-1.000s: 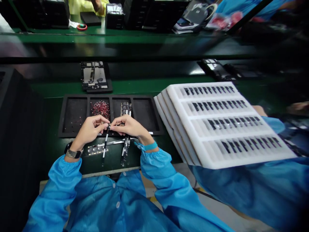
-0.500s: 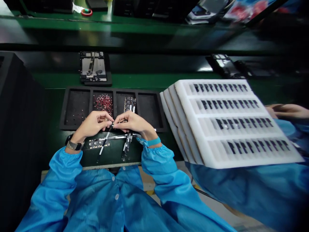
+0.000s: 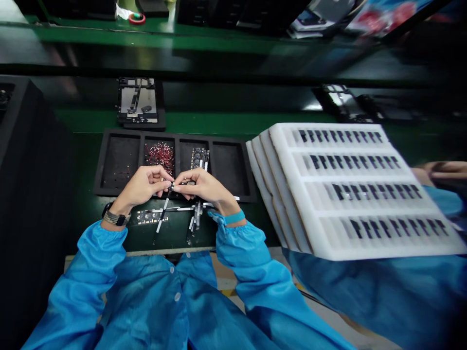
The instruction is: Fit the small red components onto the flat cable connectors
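Observation:
My left hand [image 3: 146,187] and my right hand [image 3: 206,187] meet fingertip to fingertip over the front edge of a black compartment tray [image 3: 232,193]. Both are pinched on one end of a thin black-and-white strip [image 3: 163,211], which hangs down toward the table's front edge. Small red and silver parts [image 3: 160,155] fill the tray's second compartment; small circuit boards [image 3: 199,156] lie in the third. In front of the tray are another circuit board strip [image 3: 146,217] and several loose strips [image 3: 196,216] crossing each other.
White foam trays [image 3: 302,194] of black parts are stacked on the right, beside another person's hand [image 3: 448,171]. A device assembly [image 3: 137,102] lies behind the black tray. A tall black foam stack [image 3: 29,170] stands left. A red tape roll [image 3: 136,19] sits on the shelf.
The view has shifted slightly, so the trays appear a little farther right. My hands keep the same pinch on the strip.

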Tool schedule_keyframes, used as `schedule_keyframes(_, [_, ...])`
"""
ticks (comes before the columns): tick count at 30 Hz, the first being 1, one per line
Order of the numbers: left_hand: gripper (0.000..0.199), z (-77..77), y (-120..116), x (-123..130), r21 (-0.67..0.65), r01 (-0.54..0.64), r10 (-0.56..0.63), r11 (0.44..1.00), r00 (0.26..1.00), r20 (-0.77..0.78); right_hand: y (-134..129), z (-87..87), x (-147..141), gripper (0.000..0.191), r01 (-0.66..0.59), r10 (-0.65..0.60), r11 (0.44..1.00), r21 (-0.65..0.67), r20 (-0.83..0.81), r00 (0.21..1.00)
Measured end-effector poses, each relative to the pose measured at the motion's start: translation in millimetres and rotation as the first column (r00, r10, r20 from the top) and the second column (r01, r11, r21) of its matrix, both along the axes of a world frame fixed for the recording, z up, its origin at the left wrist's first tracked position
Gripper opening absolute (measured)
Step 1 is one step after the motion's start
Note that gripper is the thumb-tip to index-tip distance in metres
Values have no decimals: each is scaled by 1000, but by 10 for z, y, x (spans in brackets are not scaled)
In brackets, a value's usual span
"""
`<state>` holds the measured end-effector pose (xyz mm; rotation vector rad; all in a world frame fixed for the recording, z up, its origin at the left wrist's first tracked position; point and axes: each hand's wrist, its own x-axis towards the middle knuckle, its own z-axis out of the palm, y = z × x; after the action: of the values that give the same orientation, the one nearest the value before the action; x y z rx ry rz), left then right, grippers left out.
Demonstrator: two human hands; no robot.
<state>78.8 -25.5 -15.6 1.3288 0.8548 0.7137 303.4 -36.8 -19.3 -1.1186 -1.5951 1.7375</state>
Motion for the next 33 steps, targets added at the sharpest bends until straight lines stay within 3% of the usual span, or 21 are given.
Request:
schedule_keyframes(10, [25, 8, -14, 4, -16, -1, 2, 1000, 999, 36, -7, 58, -17, 33, -2, 3, 1000, 4, -38, 999])
schedule_keyframes(16, [24, 56, 7, -78, -105, -13, 22, 994, 996, 83, -22, 69, -67, 35, 101, -105, 986, 135, 25, 994])
schedule_keyframes(19, [22, 94, 32, -175, -145, -43, 63, 988, 989, 136, -18, 41, -101, 35, 267, -276, 935, 234, 6, 961])
schedule_keyframes(23, [26, 144, 96, -363, -181, -170, 218, 969, 929, 299, 45, -39, -62, 34, 455, -481, 817, 355, -16, 877])
schedule_keyframes(25, [22, 168, 137, -469, -227, -273, 346, 935, 847, 405, 92, -72, -37, 29, 398, -457, 813, 425, 41, 889])
schedule_keyframes(28, [11, 197, 190, -605, -332, -407, 525, 851, 670, 524, 150, -78, -79, 17, 130, -309, 834, 536, 258, 916])
schedule_keyframes(31, [16, 211, 218, -684, -421, -474, 633, 773, 530, 565, 192, -33, -229, 17, -157, -215, 798, 581, 518, 828])
schedule_keyframes(33, [17, 206, 226, -706, -448, -499, 669, 742, 496, 554, 229, 6, -351, 19, -275, -198, 781, 561, 639, 743])
